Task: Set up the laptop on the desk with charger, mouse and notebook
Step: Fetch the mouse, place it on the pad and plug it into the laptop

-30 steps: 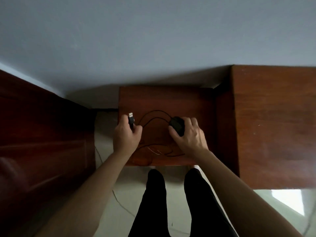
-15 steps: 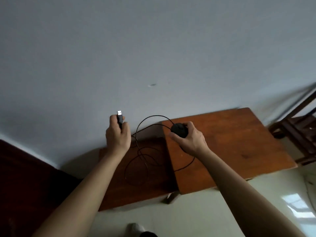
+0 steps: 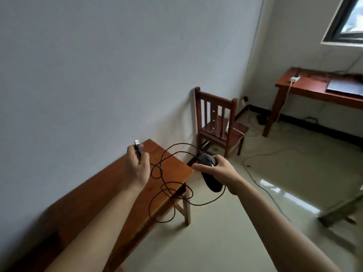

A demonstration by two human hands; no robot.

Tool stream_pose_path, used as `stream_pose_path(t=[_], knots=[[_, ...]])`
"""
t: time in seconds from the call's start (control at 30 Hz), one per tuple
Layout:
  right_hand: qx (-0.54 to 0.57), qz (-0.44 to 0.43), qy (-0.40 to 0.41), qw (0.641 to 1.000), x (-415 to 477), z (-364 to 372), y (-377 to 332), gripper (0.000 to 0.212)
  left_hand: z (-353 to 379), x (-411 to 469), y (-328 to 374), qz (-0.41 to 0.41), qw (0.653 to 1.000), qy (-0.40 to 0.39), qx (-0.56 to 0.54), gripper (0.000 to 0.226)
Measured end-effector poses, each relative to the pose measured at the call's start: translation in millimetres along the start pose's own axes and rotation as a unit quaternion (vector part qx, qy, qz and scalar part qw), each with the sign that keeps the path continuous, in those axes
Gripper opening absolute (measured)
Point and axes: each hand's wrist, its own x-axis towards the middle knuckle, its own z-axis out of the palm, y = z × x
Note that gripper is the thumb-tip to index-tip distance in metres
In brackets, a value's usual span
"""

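- mouse point(image 3: 209, 169): black, wired, held in the air in right hand point(image 3: 218, 171), tail end hanging below the palm
- cable point(image 3: 167, 185): thin, black, hangs in loose tangled loops between both hands
- USB plug point(image 3: 137, 146): silver tip pointing up, pinched in left hand point(image 3: 137, 167)
- laptop point(image 3: 345, 87): dark, lid closed, flat on far desk point(image 3: 306, 89) at right
- charger point(image 3: 295, 78): white, on desk left of laptop, white cord drops over the edge

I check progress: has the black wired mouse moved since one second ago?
Yes. The black wired mouse, gripped by the right hand, was low over the small wooden table; now it is lifted past that table's right edge, above the floor.
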Motion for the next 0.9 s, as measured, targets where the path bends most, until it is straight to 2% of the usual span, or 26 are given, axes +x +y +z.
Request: stream_pose_path(t=[0.13,0.27,0.4,0.47,0.57,0.67,0.8,0.9], knots=[[0.052,0.055,0.092,0.993,19.4,-84.5,55.0,0.072,123.0,12.6,31.6,0.034,0.994,-0.101,-0.002,0.004],[0.078,0.099,0.170,0.977,54.5,-157.5,96.7,0.059,243.9,28.3,56.2,0.043,0.982,-0.183,-0.016,0.017],[0.106,0.132,0.222,0.960,104.8,-242.2,109.4,0.069,359.5,61.5,88.1,0.067,0.957,-0.280,-0.039,0.015],[0.146,0.161,0.247,0.944,128.3,-286.5,110.5,0.078,411.9,79.0,105.9,0.084,0.950,-0.294,-0.057,0.016],[0.196,0.182,0.288,0.920,161.8,-349.7,113.0,0.079,487.8,104.4,142.3,0.122,0.935,-0.324,-0.070,0.013],[0.198,0.186,0.349,0.897,178.8,-394.0,120.2,0.067,545.1,117.6,171.6,0.127,0.918,-0.367,-0.083,0.014],[0.219,0.179,0.417,0.863,206.1,-479.6,156.1,0.034,663.6,119.2,213.6,0.152,0.886,-0.426,-0.102,0.016],[0.224,0.177,0.448,0.847,231.6,-536.9,184.3,0.031,734.5,116.5,231.8,0.169,0.875,-0.444,-0.094,0.017]])
